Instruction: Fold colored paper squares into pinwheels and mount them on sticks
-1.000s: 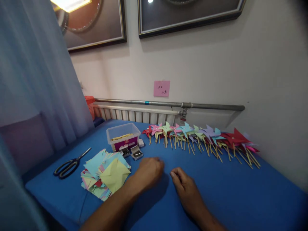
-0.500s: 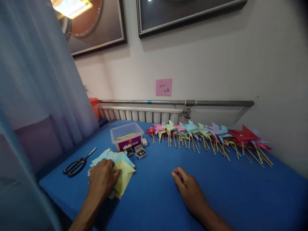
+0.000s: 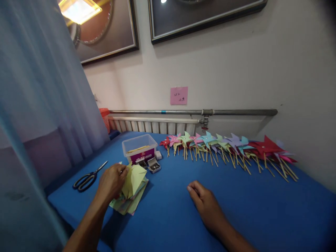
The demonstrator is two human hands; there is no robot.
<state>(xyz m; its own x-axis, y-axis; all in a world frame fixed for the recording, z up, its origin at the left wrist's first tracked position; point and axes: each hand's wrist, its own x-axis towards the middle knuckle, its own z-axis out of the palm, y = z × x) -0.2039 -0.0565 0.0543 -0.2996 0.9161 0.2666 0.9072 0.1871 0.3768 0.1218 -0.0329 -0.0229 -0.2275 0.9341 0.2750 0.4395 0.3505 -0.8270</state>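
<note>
My left hand [image 3: 111, 181] grips a yellow-green paper sheet [image 3: 135, 179] and lifts its edge off the stack of coloured paper squares [image 3: 128, 201] on the blue table [image 3: 262, 217]. My right hand [image 3: 204, 202] rests flat on the table to the right of the stack, fingers loosely curled and holding nothing. A row of finished paper pinwheels [image 3: 228, 148] on wooden sticks lies along the far side of the table near the wall.
Black scissors [image 3: 89, 177] lie left of the stack. A clear plastic box [image 3: 139, 148] with sticks stands behind it, with two small open boxes of pins [image 3: 150, 164] in front. A curtain [image 3: 39, 91] hangs at the left. A radiator and pipe [image 3: 194, 112] run along the wall.
My left hand moved from the middle of the table left to the paper stack and took hold of the top yellow-green sheet, raising it. My right hand stayed put.
</note>
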